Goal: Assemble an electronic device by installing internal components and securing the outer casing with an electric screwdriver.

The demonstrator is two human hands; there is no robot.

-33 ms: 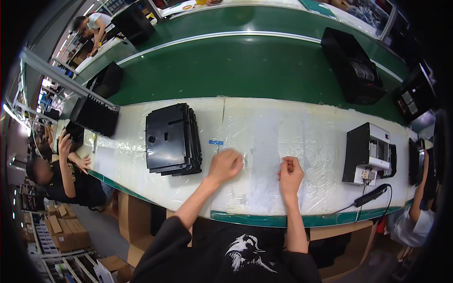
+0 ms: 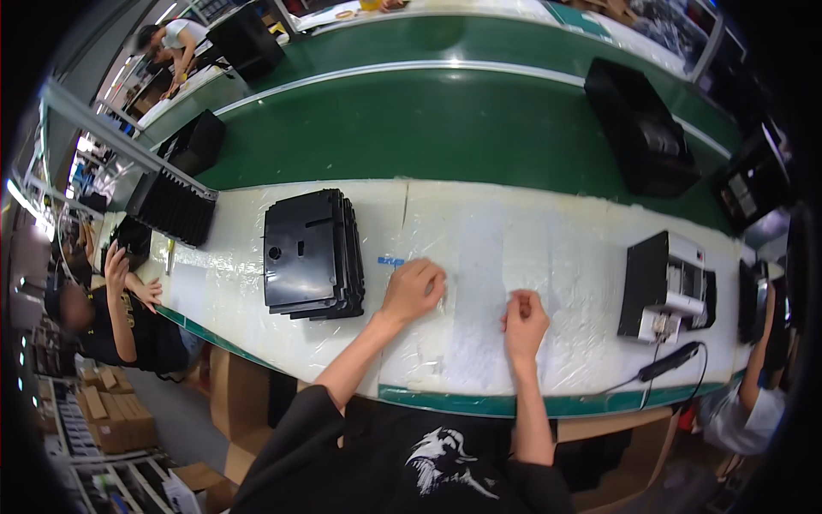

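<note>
My left hand (image 2: 413,291) hovers over the white, film-covered bench top, its fingers curled closed beside a small strip of blue tape (image 2: 390,261). To the right, my right hand (image 2: 524,324) is closed with the fingertips pinched together. Whatever either hand may hold is hidden or too small to make out. Left of my left hand, and apart from it, lies a stack of black plastic panels (image 2: 304,253).
A white-and-black machine (image 2: 666,287) stands at right, with a black corded handheld tool (image 2: 670,362) before it. Ribbed black parts (image 2: 174,206) sit far left. Beyond the bench runs a green conveyor (image 2: 411,128) carrying black housings (image 2: 642,128). A person (image 2: 111,300) works at left.
My left hand, blurred before, now shows clearly, with its fingers tipped slightly upward. My right hand has barely moved. The whole view has shifted a little.
</note>
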